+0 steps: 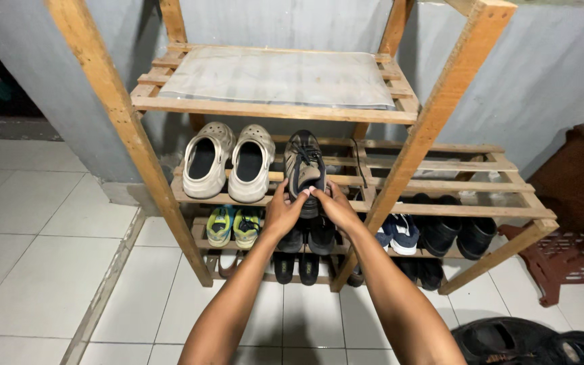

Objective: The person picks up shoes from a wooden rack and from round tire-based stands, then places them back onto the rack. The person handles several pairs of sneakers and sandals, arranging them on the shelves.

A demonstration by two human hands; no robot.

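In the head view, a slatted wooden shoe rack (285,109) stood against a grey wall, its slanted front posts framing the shelves. The top shelf carried only a clear plastic sheet (275,76). On the middle shelf, the open room lay at three o'clock of the hands: bare slats ran from the centre post out to the right edge. At nine o'clock of the hands, a pair of beige perforated foam clogs (228,161) filled the left end, just beside the shoe being handled.

The dark grey lace-up sneaker (304,165) lay on the middle shelf, toe toward the wall, heel at the front slat edge. The left hand (284,213) and right hand (336,206) met at its heel, each grip closed on the shoe, fingertips curled over the heel collar from either side, thumbs nearly touching.

Below, at six o'clock of the sneaker, the lower shelf was packed: yellow-green trainers (232,226) at the left, black shoes under the hands, dark blue-and-white shoes (401,233) and black slip-ons (455,233) to the right. White floor tiles lay open in front of the rack; black sandals (532,341) lay on the floor at the frame's five o'clock, a dark red plastic stool (555,260) at three o'clock.
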